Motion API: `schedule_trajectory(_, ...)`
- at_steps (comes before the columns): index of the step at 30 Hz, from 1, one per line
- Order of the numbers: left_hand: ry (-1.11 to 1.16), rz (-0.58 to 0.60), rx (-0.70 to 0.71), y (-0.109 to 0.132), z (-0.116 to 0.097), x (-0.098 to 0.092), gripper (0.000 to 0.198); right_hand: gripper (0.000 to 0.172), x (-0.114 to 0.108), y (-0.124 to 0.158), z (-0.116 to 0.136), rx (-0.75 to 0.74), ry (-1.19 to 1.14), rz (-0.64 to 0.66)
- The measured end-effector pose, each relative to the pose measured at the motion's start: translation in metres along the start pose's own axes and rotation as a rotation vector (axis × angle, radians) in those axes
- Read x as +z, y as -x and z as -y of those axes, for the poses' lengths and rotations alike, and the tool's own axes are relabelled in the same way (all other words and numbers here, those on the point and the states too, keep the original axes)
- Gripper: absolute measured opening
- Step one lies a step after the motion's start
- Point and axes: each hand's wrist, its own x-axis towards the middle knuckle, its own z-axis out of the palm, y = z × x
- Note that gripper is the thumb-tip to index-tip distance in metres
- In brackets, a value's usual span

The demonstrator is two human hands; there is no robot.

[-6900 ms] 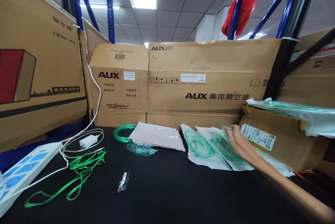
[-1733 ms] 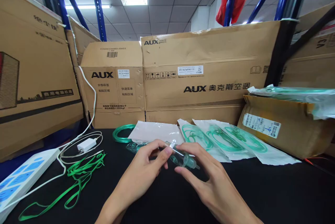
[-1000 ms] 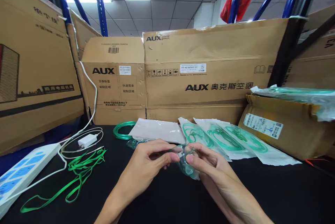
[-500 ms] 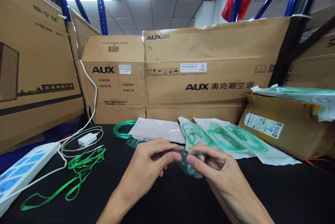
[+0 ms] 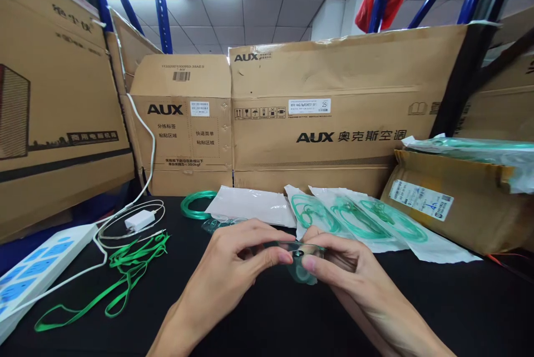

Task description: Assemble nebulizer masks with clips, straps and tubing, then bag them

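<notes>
Above the black tabletop, both hands grip a clear, green-tinted oxygen mask (image 5: 302, 276). My left hand (image 5: 244, 259) pinches its left edge between thumb and fingers. On the other side, my right hand (image 5: 344, 268) is closed on the mask, its thumb pressed near a small dark-centred hole. Fingers cover much of the mask, so its full shape is hidden. Just behind my left hand lies a clear greenish plastic piece (image 5: 219, 224), partly covered. A coil of green tubing (image 5: 194, 206) rests beyond it, beside a white packet (image 5: 252, 205).
Several packets of green tubing (image 5: 354, 218) lie at back right, beside an open cardboard box (image 5: 459, 193). At left are green elastic straps (image 5: 131, 273), a white power strip (image 5: 45, 262) and a white adapter with cable (image 5: 139, 221). Large cartons (image 5: 346, 157) wall the back.
The mask has been turned slightly between my hands, so its rim and small hole now show more plainly. My right thumb has shifted slightly right and down. Both hands keep hold.
</notes>
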Motion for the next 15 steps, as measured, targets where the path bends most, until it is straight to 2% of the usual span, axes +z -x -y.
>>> schedule_trajectory(10, -0.252, -0.076, 0.285, 0.002, 0.002, 0.011, 0.019, 0.011, -0.003, -0.005, -0.011, -0.022, -0.074, 0.153)
schedule_trajectory(15, -0.233, -0.021, 0.356, 0.001, -0.001, 0.006, 0.024, 0.006, -0.005, -0.005, -0.015, -0.054, -0.104, 0.19)
